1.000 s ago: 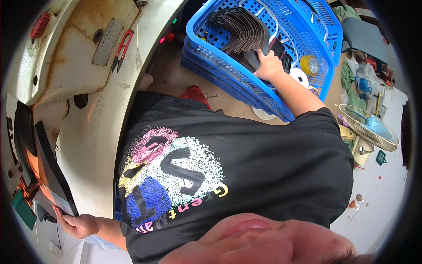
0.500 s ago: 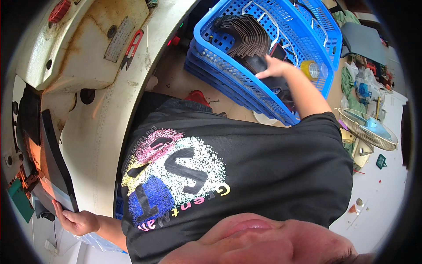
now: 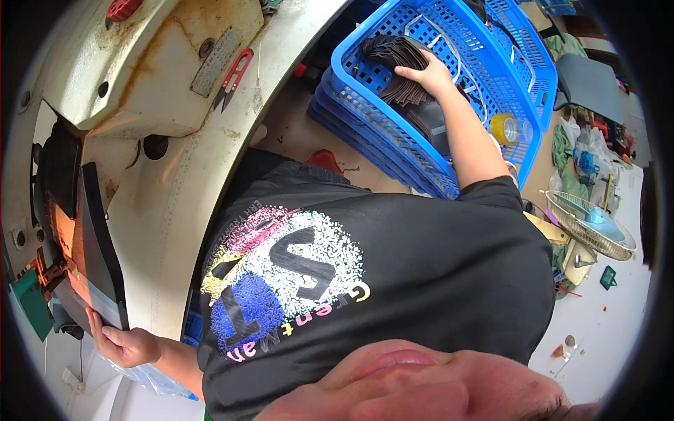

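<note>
My right hand [image 3: 425, 74] is spread flat on the dark leather pieces [image 3: 397, 59] in the blue basket [image 3: 365, 105] upper right, left hand [image 3: 123, 344] pinching the black panel [image 3: 95, 238] lower left, so reaching blind could spill the stack.

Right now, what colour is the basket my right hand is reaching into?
Bright blue, a perforated plastic basket, clearest in the head view, with the right hand on dark pieces inside.

Stack of dark pieces [image 3: 400, 67] in basket [image 3: 365, 105], snips [image 3: 232, 77] on machine [image 3: 161, 91] left
</note>
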### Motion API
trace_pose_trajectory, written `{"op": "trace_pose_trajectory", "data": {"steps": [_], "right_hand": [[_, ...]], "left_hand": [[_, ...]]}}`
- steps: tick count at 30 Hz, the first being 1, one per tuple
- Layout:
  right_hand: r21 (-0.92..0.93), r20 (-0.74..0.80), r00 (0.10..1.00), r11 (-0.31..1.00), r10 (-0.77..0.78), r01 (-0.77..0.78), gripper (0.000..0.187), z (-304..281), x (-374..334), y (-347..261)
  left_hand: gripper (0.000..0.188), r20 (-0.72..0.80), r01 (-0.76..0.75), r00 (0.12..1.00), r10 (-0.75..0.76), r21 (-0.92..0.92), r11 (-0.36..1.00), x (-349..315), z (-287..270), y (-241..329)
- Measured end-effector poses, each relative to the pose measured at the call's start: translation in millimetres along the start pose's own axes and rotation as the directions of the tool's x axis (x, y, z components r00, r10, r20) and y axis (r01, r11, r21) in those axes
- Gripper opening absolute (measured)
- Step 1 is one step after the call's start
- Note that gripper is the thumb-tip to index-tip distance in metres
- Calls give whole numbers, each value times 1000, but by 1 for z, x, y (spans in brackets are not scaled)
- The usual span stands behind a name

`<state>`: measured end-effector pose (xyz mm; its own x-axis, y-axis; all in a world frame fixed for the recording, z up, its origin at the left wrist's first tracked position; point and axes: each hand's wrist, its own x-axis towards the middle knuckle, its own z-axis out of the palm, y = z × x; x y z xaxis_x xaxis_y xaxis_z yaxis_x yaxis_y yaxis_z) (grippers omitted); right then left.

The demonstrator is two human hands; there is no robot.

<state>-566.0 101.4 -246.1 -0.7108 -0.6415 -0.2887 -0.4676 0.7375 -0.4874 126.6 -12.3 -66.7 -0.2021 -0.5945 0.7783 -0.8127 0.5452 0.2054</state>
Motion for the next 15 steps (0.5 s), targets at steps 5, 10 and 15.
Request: {"op": "trace_pose_trajectory", "data": {"steps": [5,10,15], "right_hand": [[9,-233,965,992,-122,128,96,25,26,47],[124,-397,876,929,-275,348,70,46,17,47],[325,-502,849,873,-167,364,66,67,28,75]], "left_hand": [[28,-46,3,999,-3,9,1000,-1,5,1],[27,-31,-4,1000,4,16,1000,0,0,1],[27,-46,2,999,-1,35,999,0,0,1]]}}
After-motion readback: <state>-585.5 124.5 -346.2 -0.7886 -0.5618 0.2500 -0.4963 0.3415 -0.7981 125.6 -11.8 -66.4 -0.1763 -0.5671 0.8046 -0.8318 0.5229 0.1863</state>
